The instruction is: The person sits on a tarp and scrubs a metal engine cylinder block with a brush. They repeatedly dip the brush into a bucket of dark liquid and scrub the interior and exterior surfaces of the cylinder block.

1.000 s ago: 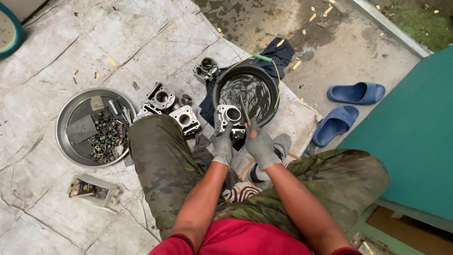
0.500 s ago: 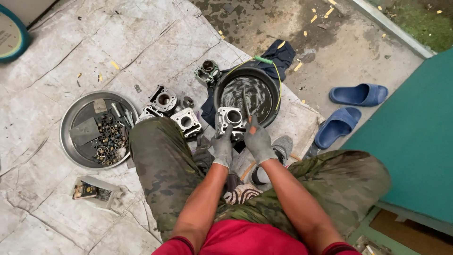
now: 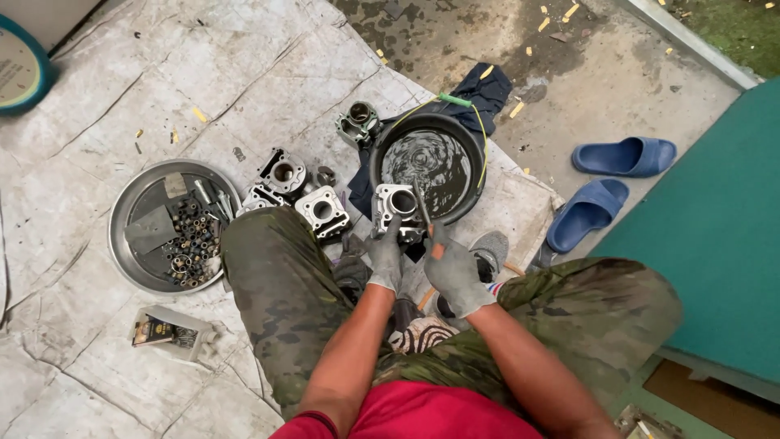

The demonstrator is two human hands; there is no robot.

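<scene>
Squatting over a cracked grey ground sheet [image 3: 97, 106], the person works at the near rim of a black basin [image 3: 431, 167] holding dark liquid. The gloved left hand [image 3: 385, 258] is closed around the near side of a pale metal engine cylinder [image 3: 396, 205], which sits at the basin's near-left edge, bore facing up. The gloved right hand [image 3: 452, 272] is clenched on the handle of a thin brush-like tool [image 3: 422, 205], whose tip points toward the bore; what the tip actually is I cannot tell.

Left of the cylinder lie three more cylinder blocks [image 3: 302, 191], close together, and another small part [image 3: 357, 122] sits at the far-left side of the basin. Further left a round steel tray [image 3: 130, 244] holds bolts and small fittings, with a small flat bottle [image 3: 166, 332] lying near it. Two blue sandals [image 3: 605, 183] rest to the right, on bare concrete.

The likely trouble: the cylinder is perched on the rim and wet gloves grip poorly, so a hard stroke could tip it into the liquid or slop liquid onto the sheet and the dark cloth [image 3: 479, 93] under the basin.
</scene>
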